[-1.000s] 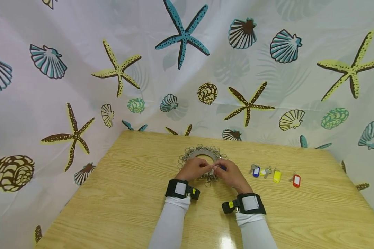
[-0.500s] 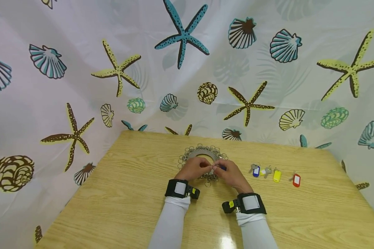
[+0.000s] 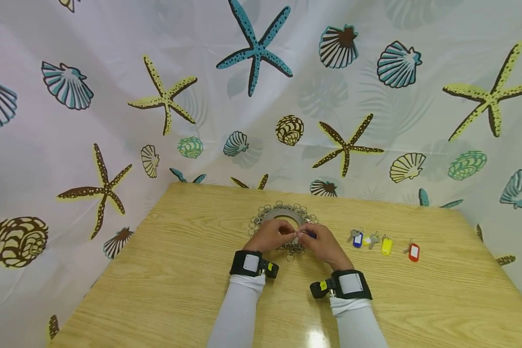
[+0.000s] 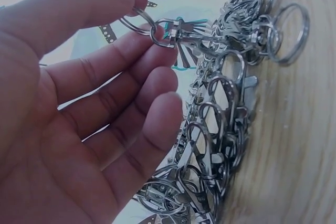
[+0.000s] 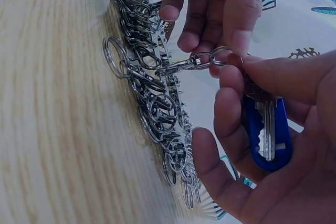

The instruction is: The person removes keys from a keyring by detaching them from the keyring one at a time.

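My left hand (image 3: 267, 237) pinches a split key ring (image 4: 137, 23) between thumb and forefinger. That ring hangs from a swivel clasp (image 4: 181, 34) fixed to a grey metal hoop (image 3: 282, 212), whose edge is crowded with more clasps and rings. Facing it, my right hand (image 3: 323, 245) pinches the top of a silver key (image 5: 268, 129) and a blue key tag (image 5: 282, 142). In the right wrist view the fingertips of both hands meet at the split ring; how the key's end sits against it is hidden by the right thumb.
Right of the hands on the wooden table (image 3: 178, 290) lie a key with a blue tag (image 3: 357, 240), a yellow tag (image 3: 386, 246) with a key nearby, and a red tag (image 3: 413, 252). A shell-patterned curtain (image 3: 261, 121) stands behind the table.
Both hands hold the same place over the hoop. Only slight finger motion, if any, shows; the tags on the table stay put.
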`<action>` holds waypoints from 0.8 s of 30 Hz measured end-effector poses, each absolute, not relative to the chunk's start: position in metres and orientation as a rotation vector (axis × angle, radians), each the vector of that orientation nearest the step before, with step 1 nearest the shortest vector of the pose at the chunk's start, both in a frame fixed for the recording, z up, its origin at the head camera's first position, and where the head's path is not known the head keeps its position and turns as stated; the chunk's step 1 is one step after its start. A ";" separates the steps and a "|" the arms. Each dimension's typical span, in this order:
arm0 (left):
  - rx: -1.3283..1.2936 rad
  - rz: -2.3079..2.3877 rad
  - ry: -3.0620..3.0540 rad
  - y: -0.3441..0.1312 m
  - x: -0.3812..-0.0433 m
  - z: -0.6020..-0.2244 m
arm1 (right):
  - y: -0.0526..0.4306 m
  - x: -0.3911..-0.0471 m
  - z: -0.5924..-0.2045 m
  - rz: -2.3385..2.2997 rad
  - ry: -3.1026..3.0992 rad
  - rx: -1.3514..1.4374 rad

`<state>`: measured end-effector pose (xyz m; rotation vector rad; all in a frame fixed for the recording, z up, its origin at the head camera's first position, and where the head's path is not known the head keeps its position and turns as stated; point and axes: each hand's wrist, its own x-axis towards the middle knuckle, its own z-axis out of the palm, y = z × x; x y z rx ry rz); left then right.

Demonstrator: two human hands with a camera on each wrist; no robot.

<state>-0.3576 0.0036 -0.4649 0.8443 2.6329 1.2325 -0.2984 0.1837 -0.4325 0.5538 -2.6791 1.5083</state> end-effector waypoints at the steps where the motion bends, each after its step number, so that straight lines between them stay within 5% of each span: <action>1: 0.850 1.236 2.628 0.004 -0.358 -0.465 | 0.185 -0.302 -0.438 1.509 -2.677 0.547; 24: 0.851 1.180 2.678 0.004 -0.354 -0.459 | 0.189 -0.314 -0.458 1.508 -2.668 0.476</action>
